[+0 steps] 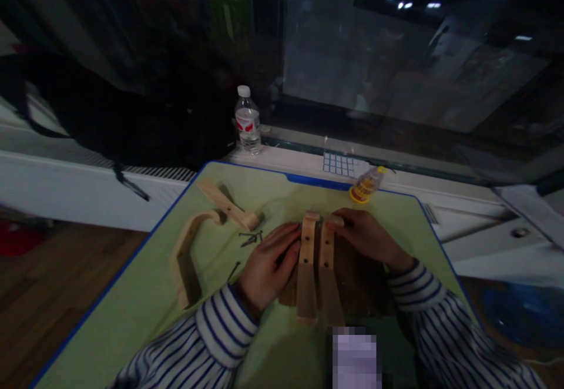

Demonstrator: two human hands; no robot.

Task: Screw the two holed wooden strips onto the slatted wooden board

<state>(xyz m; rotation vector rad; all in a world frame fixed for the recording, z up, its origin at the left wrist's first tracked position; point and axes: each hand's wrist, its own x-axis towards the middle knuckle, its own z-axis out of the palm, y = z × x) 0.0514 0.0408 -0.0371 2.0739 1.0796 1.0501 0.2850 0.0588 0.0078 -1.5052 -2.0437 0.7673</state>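
Note:
Two pale wooden legs with drilled holes stand side by side in front of me, a narrow gap between them. My left hand (269, 267) grips the left wooden leg (307, 271) along its outer side, thumb and fingers against the edge. Around the upper end of the right wooden leg (327, 260) the fingers of my right hand (363, 235) are closed. Beneath both legs lies a dark brown board (363, 283), partly hidden. Several dark screws (252, 238) lie left of my left hand, with a single screw (233, 271) nearer my wrist.
A curved wooden leg (187, 260) and another wooden piece (229, 205) lie on the left of the green, blue-edged table (145, 312). A yellow-capped glue bottle (367, 186) is at the far edge. A water bottle (248, 123) and black bag (145, 118) sit on the sill.

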